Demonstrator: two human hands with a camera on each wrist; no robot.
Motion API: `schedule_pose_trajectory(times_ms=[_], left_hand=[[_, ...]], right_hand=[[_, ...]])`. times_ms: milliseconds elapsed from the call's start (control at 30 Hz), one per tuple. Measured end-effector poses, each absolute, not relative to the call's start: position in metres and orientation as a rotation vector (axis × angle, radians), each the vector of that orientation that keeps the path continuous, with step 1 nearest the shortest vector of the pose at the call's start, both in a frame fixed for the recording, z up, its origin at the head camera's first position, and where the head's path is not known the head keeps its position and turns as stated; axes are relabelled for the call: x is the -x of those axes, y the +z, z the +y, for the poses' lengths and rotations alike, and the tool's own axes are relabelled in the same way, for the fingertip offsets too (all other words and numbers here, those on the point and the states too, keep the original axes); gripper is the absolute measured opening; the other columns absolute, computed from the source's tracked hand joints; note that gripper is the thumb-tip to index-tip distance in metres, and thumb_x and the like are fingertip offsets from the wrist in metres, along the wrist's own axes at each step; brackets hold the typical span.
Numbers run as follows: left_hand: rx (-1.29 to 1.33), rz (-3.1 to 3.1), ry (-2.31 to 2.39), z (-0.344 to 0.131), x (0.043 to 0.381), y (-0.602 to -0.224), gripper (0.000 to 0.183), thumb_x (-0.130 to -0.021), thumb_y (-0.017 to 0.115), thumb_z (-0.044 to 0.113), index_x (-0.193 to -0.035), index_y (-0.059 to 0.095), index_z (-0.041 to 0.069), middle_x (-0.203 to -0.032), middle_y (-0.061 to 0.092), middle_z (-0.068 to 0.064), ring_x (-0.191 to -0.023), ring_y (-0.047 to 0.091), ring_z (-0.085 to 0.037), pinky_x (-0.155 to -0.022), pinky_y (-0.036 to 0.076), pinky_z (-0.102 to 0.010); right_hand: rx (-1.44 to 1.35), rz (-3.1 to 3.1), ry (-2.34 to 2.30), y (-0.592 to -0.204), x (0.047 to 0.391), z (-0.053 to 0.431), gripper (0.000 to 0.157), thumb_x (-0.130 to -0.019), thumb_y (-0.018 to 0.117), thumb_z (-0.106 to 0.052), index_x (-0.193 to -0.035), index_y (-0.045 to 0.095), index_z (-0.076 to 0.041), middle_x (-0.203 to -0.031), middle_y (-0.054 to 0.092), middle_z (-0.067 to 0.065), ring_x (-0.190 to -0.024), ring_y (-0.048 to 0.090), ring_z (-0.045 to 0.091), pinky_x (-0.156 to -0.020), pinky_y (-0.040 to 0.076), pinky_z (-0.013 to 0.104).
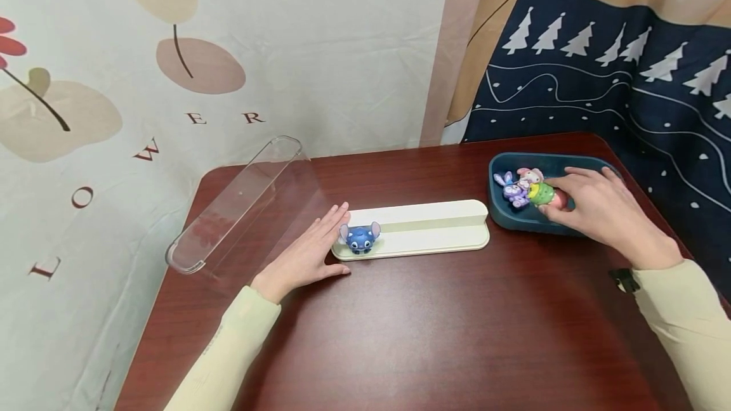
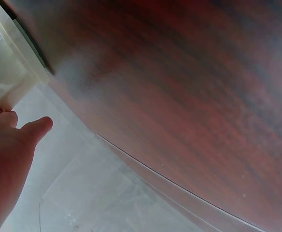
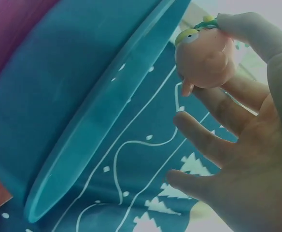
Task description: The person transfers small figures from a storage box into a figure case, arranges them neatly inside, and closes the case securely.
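My right hand (image 1: 602, 208) is over the dark blue tray (image 1: 502, 217), pinching a small pink figurine with a green and yellow cap (image 1: 542, 194) between thumb and fingers. In the right wrist view the round pink figurine (image 3: 204, 60) hangs at the fingertips, while the other fingers spread out. Two more figurines, a purple one (image 1: 516, 195) and a pink-and-white one (image 1: 531, 175), lie in the tray. My left hand (image 1: 302, 259) rests with straight fingers at the left end of a long cream stepped base (image 1: 428, 243). On that end stands a blue, big-eared figurine (image 1: 361, 241).
A long clear plastic cover (image 1: 237, 202) lies at the table's left side, close to the wall cloth. The reddish-brown table (image 1: 434, 335) ends against a pale printed cloth (image 1: 342, 81) and a navy cloth with white trees (image 1: 571, 87).
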State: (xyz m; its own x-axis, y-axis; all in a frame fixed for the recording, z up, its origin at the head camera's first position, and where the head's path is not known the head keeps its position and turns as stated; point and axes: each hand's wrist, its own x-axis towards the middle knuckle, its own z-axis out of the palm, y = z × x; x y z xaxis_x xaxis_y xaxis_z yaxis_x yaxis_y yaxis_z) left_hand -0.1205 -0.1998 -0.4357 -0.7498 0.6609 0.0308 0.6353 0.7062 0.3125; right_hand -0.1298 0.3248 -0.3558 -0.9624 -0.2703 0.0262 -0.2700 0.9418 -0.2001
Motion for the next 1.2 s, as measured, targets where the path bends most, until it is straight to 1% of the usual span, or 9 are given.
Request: schedule_pose_trajectory(times_ms=[133,367,600,800,867,933,1033,1100,1200], left_hand=[[-1.07,2.824,0.469,-0.2,0.12,-0.436,0.105,-0.088,0.084,0.041,-0.162,0.024,-0.004,-0.173,0.01,-0.013,-0.159,0.01,-0.031,-0.123,0.023,-0.057],[-1.08,2.825,0.473,-0.2,0.12,-0.436,0.105,-0.087,0.085,0.04,-0.161,0.025,-0.005,-0.173,0.011,-0.014,-0.159,0.011,-0.032,-0.122,0.024,-0.058],[-1.073,2.824,0.469,-0.2,0.119,-0.435,0.105,-0.088,0.084,0.04,-0.161,0.025,-0.004,-0.173,0.011,-0.014,-0.159,0.011,-0.032,-0.123,0.023,-0.057],[-1.102,2.836,0.48,-0.2,0.119,-0.435,0.107,-0.086,0.085,0.04,-0.161,0.024,-0.005,-0.172,0.013,-0.016,-0.158,0.013,-0.034,-0.121,0.025,-0.06],[-1.113,2.841,0.482,-0.199,0.119,-0.434,0.107,-0.086,0.086,0.039,-0.161,0.025,-0.006,-0.172,0.013,-0.017,-0.158,0.014,-0.035,-0.121,0.026,-0.06],[-1.115,2.843,0.482,-0.199,0.119,-0.434,0.106,-0.086,0.086,0.039,-0.161,0.025,-0.006,-0.172,0.013,-0.017,-0.158,0.014,-0.035,-0.12,0.026,-0.061],[-1.109,2.84,0.48,-0.199,0.119,-0.434,0.105,-0.087,0.085,0.039,-0.161,0.025,-0.006,-0.172,0.013,-0.017,-0.158,0.014,-0.035,-0.12,0.026,-0.061],[-1.101,2.836,0.48,-0.199,0.119,-0.433,0.105,-0.087,0.085,0.039,-0.161,0.025,-0.005,-0.172,0.013,-0.016,-0.158,0.013,-0.034,-0.121,0.026,-0.06],[-1.091,2.831,0.478,-0.2,0.119,-0.434,0.105,-0.088,0.084,0.04,-0.162,0.024,-0.004,-0.173,0.012,-0.014,-0.159,0.012,-0.033,-0.121,0.025,-0.059]], right_hand=[[0.462,3.112,-0.311,-0.353,0.127,0.314,0.061,-0.088,0.08,-0.031,-0.134,0.064,0.005,-0.133,0.058,0.038,-0.134,0.041,0.054,-0.112,0.02,0.078],[0.572,3.177,-0.38,-0.353,0.12,0.296,0.062,-0.084,0.084,-0.031,-0.127,0.066,0.011,-0.131,0.061,0.034,-0.125,0.051,0.052,-0.111,0.028,0.075],[0.676,3.192,-0.461,-0.353,0.114,0.274,0.058,-0.084,0.082,-0.03,-0.131,0.068,0.0,-0.13,0.064,0.027,-0.122,0.054,0.045,-0.111,0.032,0.071],[0.764,3.18,-0.504,-0.356,0.11,0.256,0.056,-0.085,0.082,-0.031,-0.134,0.069,-0.006,-0.125,0.068,0.021,-0.129,0.051,0.044,-0.11,0.035,0.07],[0.779,3.181,-0.531,-0.358,0.111,0.25,0.055,-0.083,0.084,-0.029,-0.131,0.069,-0.006,-0.121,0.069,0.019,-0.124,0.055,0.041,-0.109,0.038,0.068],[0.786,3.178,-0.576,-0.359,0.111,0.244,0.052,-0.081,0.086,-0.026,-0.125,0.069,-0.006,-0.114,0.07,0.015,-0.11,0.059,0.035,-0.11,0.038,0.064],[0.805,3.174,-0.634,-0.363,0.113,0.235,0.048,-0.076,0.089,-0.022,-0.116,0.067,-0.007,-0.104,0.069,0.01,-0.093,0.058,0.027,-0.108,0.04,0.058],[0.832,3.17,-0.632,-0.365,0.112,0.231,0.046,-0.076,0.09,-0.021,-0.113,0.067,-0.008,-0.101,0.069,0.009,-0.09,0.057,0.025,-0.105,0.042,0.056],[0.876,3.158,-0.592,-0.37,0.111,0.225,0.044,-0.078,0.087,-0.024,-0.115,0.068,-0.01,-0.106,0.07,0.01,-0.097,0.059,0.028,-0.101,0.044,0.058]])
